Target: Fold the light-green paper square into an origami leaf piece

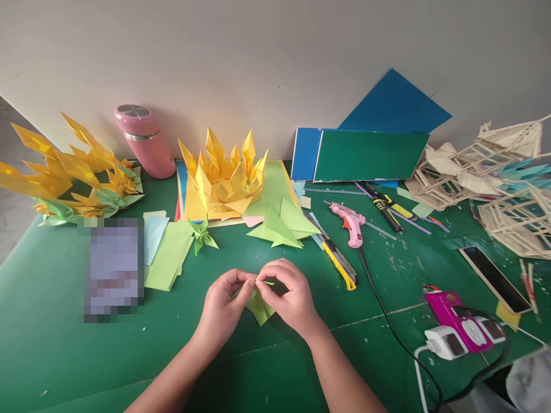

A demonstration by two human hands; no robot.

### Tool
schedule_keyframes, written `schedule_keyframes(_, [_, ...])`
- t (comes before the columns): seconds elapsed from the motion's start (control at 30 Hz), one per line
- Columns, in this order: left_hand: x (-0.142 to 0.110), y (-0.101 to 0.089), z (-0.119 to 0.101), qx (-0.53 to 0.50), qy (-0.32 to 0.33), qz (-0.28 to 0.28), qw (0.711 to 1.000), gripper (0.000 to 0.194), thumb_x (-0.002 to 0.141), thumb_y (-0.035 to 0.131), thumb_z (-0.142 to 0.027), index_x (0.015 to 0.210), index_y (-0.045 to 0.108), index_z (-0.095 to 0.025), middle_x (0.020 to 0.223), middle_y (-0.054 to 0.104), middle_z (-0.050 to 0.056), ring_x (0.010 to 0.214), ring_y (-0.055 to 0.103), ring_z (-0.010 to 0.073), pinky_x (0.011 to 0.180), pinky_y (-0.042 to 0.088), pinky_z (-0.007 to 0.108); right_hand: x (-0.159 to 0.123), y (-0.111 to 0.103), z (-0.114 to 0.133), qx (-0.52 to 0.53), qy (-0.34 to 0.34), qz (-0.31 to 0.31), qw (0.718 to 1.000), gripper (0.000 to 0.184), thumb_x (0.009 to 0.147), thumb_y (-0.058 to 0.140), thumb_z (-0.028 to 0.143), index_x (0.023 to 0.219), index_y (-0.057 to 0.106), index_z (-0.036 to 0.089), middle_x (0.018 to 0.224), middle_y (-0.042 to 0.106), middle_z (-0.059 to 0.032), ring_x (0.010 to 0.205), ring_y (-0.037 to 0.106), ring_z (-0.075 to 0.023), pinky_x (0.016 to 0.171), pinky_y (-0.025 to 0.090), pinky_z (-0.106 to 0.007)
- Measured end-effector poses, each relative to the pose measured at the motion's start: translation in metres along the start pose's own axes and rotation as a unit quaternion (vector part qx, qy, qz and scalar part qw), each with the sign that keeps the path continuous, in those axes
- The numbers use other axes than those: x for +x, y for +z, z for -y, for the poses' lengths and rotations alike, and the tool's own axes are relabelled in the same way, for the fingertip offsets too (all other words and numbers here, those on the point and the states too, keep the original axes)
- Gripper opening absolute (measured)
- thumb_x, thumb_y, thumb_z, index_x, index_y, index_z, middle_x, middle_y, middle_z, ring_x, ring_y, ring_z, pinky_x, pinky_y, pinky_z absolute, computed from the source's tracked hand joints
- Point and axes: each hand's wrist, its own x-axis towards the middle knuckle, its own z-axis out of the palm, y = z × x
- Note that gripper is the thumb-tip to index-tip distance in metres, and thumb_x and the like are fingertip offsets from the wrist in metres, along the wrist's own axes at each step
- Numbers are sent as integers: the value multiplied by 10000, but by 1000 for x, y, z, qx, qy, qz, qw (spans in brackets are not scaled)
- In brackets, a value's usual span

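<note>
two hands on one little piece of green paper [260, 312], right above the green table [206, 378] at the near side. left hand [224, 298] has thumb and fingertips pinching the upper part, and right hand [295, 298] is pinching right beside it, fingers curled, tips almost meeting. can't make out the exact fold under them tho.

imo it's gonna feel like nearly nothing, weight-wise. thin, bendy, a bit stiffer along the creases, not really slippery, but it'd crumple or tear if you squeezed or tugged hard. i'd hold it by the folded layers near the top with just fingertips and leave the loose lower point alone.

container-wise, the pink flask [152, 146] over by the wall has its lid [134, 110] on, so no clue what's inside. the stick frames [516, 221] off to the right are open latticework, with blue-green strips [527, 167] around them, can't tell if those are inside or just against them.
</note>
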Motion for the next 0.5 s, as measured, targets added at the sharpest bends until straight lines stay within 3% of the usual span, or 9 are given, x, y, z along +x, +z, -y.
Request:
schedule_keyframes(0.27, [-2, 0, 5, 66, 47, -1, 997, 215, 755, 591, -372, 768, 709, -193, 798, 743, 56, 714, 685, 182, 658, 548, 256, -4, 2, -5, -90, 8, -11, 996, 116, 785, 539, 117, 720, 529, 213, 704, 610, -13, 703, 557, -169, 656, 457, -296])
schedule_keyframes(0.5, [-3, 2, 6, 108, 88, -4, 990, 190, 767, 574, -324, 755, 721, -203, 782, 746, 47, 702, 680, 180, 650, 544, 255, -4, 4, -6, -98, 17, -14, 995, 127, 741, 516, 98, 692, 500, 215, 683, 582, -4, 686, 536, -166, 644, 442, -289])
